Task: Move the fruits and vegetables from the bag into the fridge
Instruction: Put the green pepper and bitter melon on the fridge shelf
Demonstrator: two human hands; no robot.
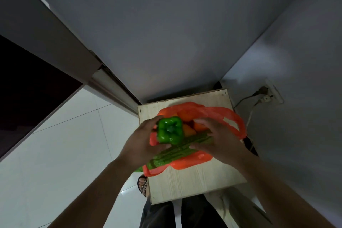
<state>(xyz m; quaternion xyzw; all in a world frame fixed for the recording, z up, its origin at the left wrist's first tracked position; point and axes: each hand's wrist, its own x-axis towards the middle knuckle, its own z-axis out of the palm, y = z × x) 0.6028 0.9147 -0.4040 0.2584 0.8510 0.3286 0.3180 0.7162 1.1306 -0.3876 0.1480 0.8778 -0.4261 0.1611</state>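
An orange plastic bag (233, 118) lies open on a pale wooden board (196, 181). My left hand (142, 142) grips a shiny green bell pepper (170, 131) just above the bag's mouth. A long, ridged green gourd (177, 151) sticks out of the bag toward the lower left, and my right hand (218, 139) holds its upper end, fingers curled over it. Orange fruits (199, 126) show inside the bag between my hands. The fridge (46, 29) stands at the left, its door shut.
A grey wall (166, 33) rises behind the board. A wall socket with plugs and cables (266, 96) sits to the right. White floor tiles (64, 144) spread at the left. My sandalled foot (143, 185) and dark trousers (177, 213) are below the board.
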